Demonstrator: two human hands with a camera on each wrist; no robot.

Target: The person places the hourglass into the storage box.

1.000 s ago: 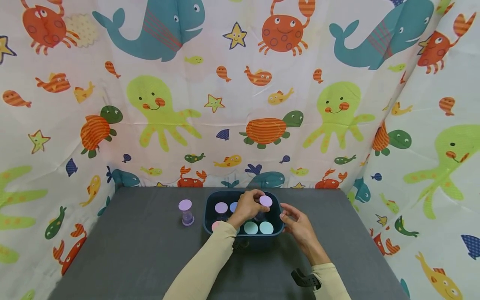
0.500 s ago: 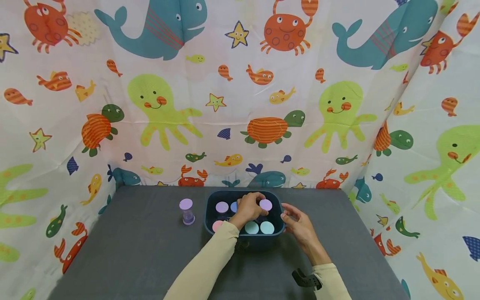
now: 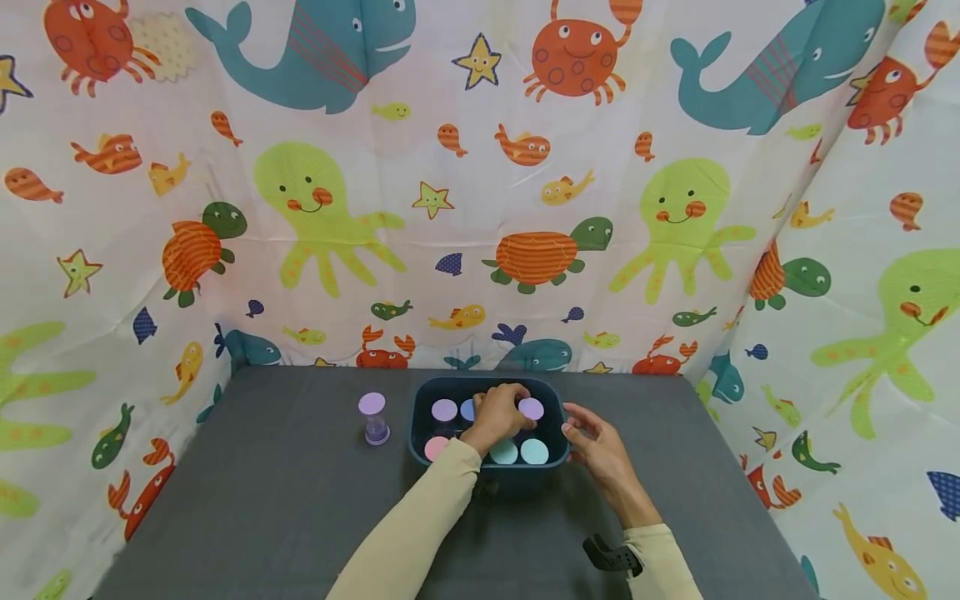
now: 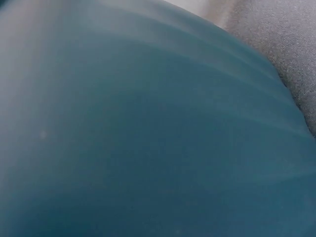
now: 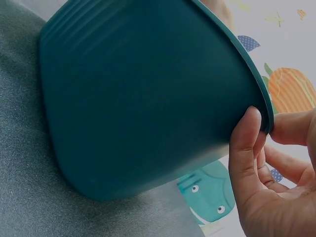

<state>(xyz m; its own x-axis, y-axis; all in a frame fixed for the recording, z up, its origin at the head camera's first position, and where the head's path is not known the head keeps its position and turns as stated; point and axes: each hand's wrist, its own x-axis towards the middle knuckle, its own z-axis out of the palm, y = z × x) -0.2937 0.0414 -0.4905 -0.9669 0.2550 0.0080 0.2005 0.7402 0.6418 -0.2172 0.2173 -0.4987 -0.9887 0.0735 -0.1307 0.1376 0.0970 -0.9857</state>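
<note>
My left hand (image 3: 495, 417) reaches into a dark blue plastic bin (image 3: 491, 477) and grips a sand timer with a purple cap (image 3: 531, 408) near its right back corner. Around it in the bin stand a light purple-capped timer (image 3: 444, 409), a blue one (image 3: 468, 409) partly behind the hand, a pink one (image 3: 436, 448) and two mint ones (image 3: 534, 452). My right hand (image 3: 606, 462) holds the bin's right rim; in the right wrist view its thumb (image 5: 245, 143) lies on the outer wall, a finger over the rim. The bin's wall (image 4: 163, 138) fills the left wrist view.
Left of the bin, another purple sand timer (image 3: 375, 419) stands upright on the grey tabletop (image 3: 300, 500). A curtain printed with sea animals (image 3: 465, 292) hangs behind the table and along both sides.
My left hand has lowered the purple-capped timer slightly into the bin. The right hand stays at the rim. The head view has shifted a little.
</note>
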